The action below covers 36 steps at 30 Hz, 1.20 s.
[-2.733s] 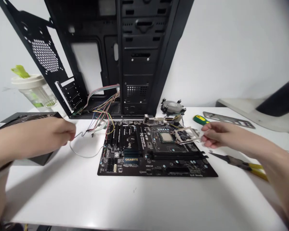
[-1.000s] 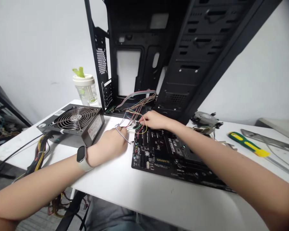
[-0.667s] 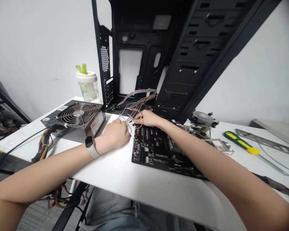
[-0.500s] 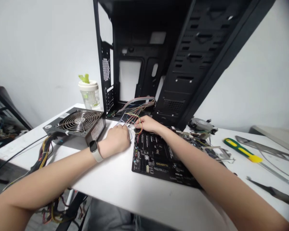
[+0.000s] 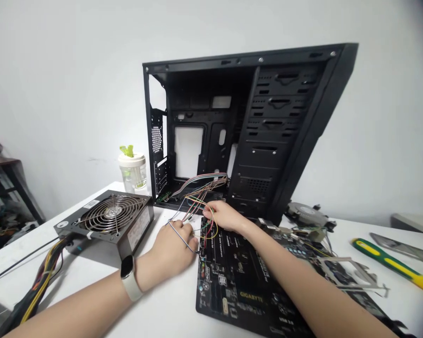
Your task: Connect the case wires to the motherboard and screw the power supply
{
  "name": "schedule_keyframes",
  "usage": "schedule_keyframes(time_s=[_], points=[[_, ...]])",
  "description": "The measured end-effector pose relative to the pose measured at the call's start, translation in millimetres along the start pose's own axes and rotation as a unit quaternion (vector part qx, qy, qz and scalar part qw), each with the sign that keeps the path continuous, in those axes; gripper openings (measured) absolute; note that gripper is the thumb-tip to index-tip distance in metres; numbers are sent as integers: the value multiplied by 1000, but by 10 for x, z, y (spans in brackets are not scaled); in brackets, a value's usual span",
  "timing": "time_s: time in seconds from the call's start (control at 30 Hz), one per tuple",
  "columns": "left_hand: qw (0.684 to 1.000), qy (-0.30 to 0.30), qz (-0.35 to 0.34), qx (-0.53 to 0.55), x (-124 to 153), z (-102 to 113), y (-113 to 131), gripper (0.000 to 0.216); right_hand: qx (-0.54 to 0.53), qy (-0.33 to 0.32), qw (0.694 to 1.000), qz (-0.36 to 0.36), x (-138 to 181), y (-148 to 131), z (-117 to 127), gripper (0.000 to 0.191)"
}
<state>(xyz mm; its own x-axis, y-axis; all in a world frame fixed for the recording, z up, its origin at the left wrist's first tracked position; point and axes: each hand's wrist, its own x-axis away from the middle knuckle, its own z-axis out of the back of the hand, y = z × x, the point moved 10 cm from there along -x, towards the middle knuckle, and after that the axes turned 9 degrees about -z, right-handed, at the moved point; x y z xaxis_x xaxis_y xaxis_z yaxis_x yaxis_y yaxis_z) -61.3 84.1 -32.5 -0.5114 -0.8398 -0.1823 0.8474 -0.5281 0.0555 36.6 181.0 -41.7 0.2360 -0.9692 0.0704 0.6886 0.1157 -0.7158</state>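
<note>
Pale, smooth wall [image 5: 74, 70] rises behind a glossy white table [image 5: 169, 300] as I look over the person's work. Near its front lies the motherboard [image 5: 229, 281], a flat, dark rectangle with a rounded corner, white print, ribbed slots and GIGABYTE in gold letters. Thin plastic-coated wires [image 5: 198, 188], some in a flat striped ribbon, others loose in red, yellow, green and grey, loop from the black metal case [image 5: 292, 178] to the board's far left corner. There the right hand [image 5: 223, 216] has thumb and fingers drawn close together among them; what they pinch is too small to tell. The left hand [image 5: 176, 246] rests beside the board's left edge, fingers loosely curled, a grey wire arching over it; I can't tell whether it grips anything. Left of it sits a boxy power supply [image 5: 134, 230] with a round wire grille.
</note>
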Motion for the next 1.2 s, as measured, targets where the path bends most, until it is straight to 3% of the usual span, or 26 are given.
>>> schedule_keyframes(time_s=[0.27, 0.47, 0.77, 0.93, 1.2], points=[[997, 27, -31, 68, -50, -47, 23, 18, 42, -1, 999, 3, -23, -124, 24, 19], [993, 29, -52, 105, -56, -19, 39, 20, 40, -46, 998, 9, -60, -115, 15, 21], [978, 15, -27, 206, -81, -71, -17, 20, 31, -34, 999, 0, -30, -70, 112, 9], [967, -9, -34, 250, -78, -82, 1, 17, 100, 29, 994, 32, 41, -159, 179, 2], [972, 25, -56, 228, -20, -73, 5, 15, 97, 85, 990, 60, 88, -190, 205, 5]])
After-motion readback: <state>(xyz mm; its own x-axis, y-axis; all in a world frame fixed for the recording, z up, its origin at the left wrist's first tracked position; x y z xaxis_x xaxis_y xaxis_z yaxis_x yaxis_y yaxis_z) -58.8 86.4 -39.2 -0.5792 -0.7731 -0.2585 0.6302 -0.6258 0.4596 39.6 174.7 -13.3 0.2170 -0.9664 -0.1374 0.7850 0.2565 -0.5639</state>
